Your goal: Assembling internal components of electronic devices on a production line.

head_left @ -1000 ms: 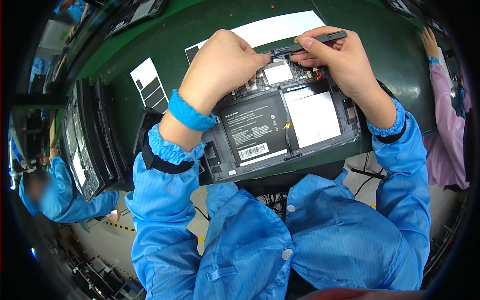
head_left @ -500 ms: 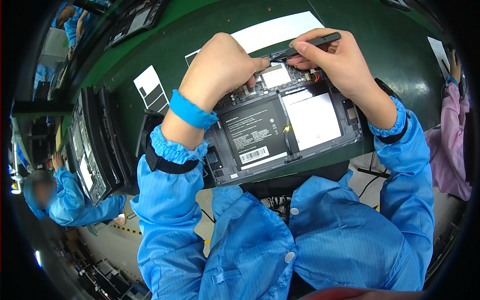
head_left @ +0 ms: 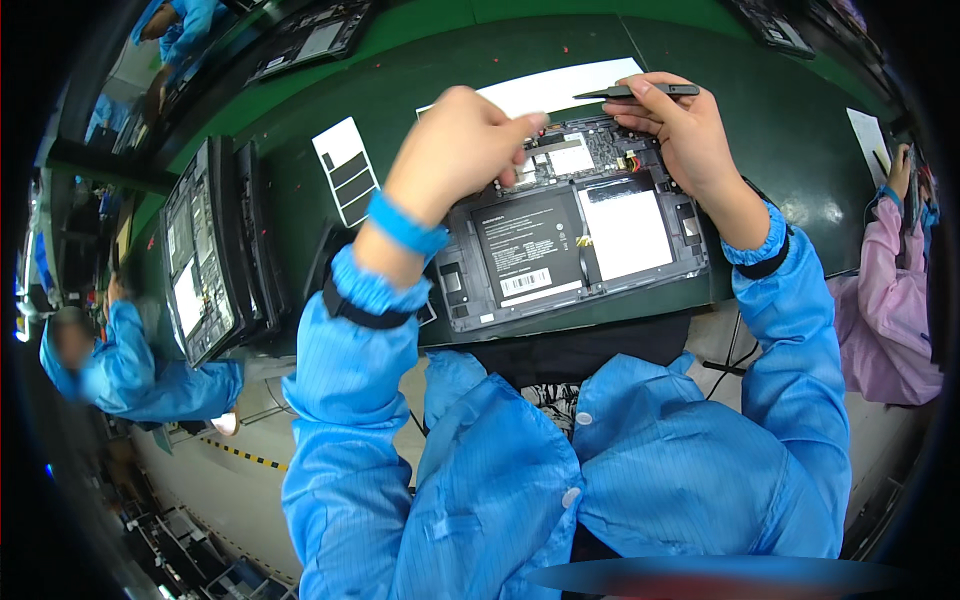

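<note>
An open laptop-like device [head_left: 685, 268] lies on the table in front of me, with a black battery [head_left: 510, 240] at its left and a white label-like sheet [head_left: 627, 235] at its right. Along its far side runs a circuit board [head_left: 605, 150] with coloured wires at a connector. My right hand [head_left: 690, 135] grips black tweezers [head_left: 655, 91], their tips pointing left above the device's far edge. Over the board's left part is my left hand [head_left: 455, 150], its fingers curled together and slightly blurred. What they pinch, if anything, is hidden. A blue wrist band [head_left: 405, 225] circles the left wrist.
A white sheet [head_left: 560, 88] lies beyond the device, and a card with black strips [head_left: 347, 170] is to its left. More opened devices [head_left: 205, 255] stand at the left. People in blue [head_left: 160, 370] and pink [head_left: 885, 310] are at either side.
My right hand has raised the tweezers off the board, and their tips now point left. The left hand has lifted slightly from the board's far edge. The view has shifted a little.
</note>
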The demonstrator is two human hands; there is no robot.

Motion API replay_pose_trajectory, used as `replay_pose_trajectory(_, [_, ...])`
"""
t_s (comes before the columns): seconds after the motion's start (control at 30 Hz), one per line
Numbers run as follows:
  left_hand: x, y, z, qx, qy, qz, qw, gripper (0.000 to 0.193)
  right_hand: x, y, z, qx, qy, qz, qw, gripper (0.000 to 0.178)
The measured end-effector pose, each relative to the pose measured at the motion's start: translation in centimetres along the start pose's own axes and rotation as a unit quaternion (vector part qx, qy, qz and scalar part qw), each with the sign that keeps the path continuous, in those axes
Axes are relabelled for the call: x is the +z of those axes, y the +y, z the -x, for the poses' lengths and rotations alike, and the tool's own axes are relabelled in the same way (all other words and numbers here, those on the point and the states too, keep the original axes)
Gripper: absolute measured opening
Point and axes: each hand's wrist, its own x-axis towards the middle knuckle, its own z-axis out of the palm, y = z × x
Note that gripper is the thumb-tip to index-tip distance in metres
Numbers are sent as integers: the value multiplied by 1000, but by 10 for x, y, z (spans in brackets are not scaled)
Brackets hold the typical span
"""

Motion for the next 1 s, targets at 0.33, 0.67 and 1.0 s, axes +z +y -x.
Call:
replay_pose_trajectory(0.33, [11,-123,120,107,259,-286,916,48,-3,-7,-4,71,-15,17,997,26])
replay_pose_trajectory(0.67, [-15,-128,109,57,283,-185,939,39,176,-18,-32,-28,-215,131,968,26])
replay_pose_trajectory(1.0, [-14,-137,97,25,270,-247,930,50,226,39,-51,-75,-157,314,933,23])
